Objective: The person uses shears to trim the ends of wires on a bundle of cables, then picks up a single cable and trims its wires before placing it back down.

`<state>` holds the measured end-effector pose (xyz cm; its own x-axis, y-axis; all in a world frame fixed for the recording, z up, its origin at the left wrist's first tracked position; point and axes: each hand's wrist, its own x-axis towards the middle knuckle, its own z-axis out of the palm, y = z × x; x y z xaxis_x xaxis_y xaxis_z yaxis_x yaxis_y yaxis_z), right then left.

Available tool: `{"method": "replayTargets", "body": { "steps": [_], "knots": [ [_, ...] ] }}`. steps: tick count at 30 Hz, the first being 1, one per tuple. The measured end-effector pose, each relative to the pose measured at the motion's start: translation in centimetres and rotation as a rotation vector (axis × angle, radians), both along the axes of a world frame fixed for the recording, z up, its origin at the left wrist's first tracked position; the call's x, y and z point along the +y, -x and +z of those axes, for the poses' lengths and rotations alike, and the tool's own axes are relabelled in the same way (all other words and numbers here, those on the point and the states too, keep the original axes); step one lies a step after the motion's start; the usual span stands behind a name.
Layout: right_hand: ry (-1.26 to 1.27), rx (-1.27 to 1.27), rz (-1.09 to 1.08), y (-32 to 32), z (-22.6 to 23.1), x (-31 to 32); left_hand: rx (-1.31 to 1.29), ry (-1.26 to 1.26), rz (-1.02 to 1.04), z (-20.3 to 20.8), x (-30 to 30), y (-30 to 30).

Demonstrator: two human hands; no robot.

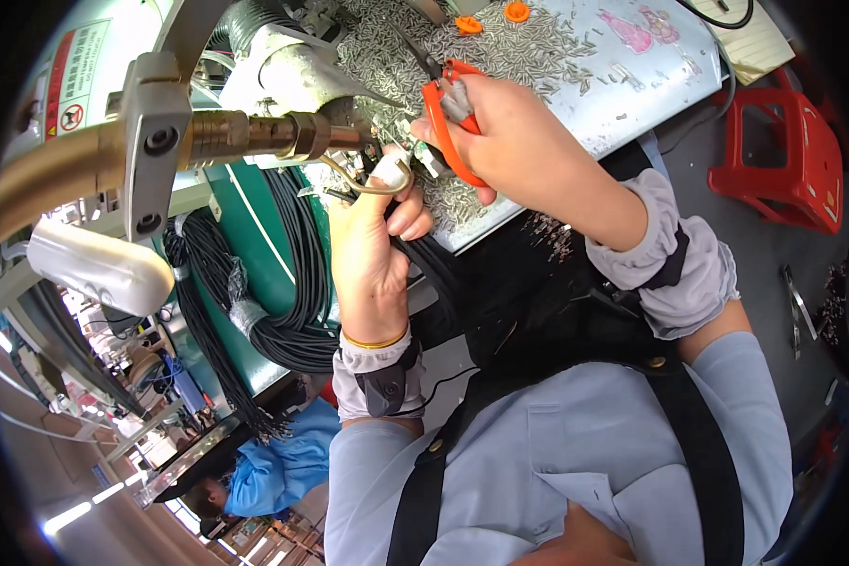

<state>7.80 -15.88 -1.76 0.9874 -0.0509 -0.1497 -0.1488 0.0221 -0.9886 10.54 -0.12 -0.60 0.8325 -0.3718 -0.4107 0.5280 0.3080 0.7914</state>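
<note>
Orange handles mark the scissor-like tool [438, 127] gripped in the right hand [514, 118]; its long axis runs forward and slightly left, and it lies just right of the left hand [373, 236]. From my remote seat, I see the left hand nearer the ribbed, brass-coloured pipe [222, 140], fingers curled; I cannot tell whether they pinch anything. Shiny metal pins [538, 57] heap beyond; smooth black cables [297, 347] bend in thick bundles.

the right fingers [488, 94] partly hide the orange-handled tool [435, 108]
</note>
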Motion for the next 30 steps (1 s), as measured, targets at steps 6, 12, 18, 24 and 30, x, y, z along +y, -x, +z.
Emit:
{"method": "replayTargets", "body": {
  "steps": [6,12,18,24,30],
  "knots": [
    [0.092,-0.135,-0.063,-0.1,-1.0,0.3,0.009,0.020,-0.012,-0.2,0.3,-0.4],
    [0.164,-0.207,-0.072,0.0,-1.3,0.4,-0.029,0.016,0.004,0.1,0.1,0.1],
    [0.178,-0.241,-0.088,0.2,-1.7,0.5,-0.049,-0.030,0.027,0.3,-0.2,0.3],
    [0.179,-0.247,-0.097,1.2,-0.9,0.3,0.037,0.067,0.018,1.3,-0.1,1.4],
    [0.254,-0.387,-0.163,3.6,-0.4,0.4,-0.089,-0.153,0.201,1.0,0.2,5.0]
  ]
}}
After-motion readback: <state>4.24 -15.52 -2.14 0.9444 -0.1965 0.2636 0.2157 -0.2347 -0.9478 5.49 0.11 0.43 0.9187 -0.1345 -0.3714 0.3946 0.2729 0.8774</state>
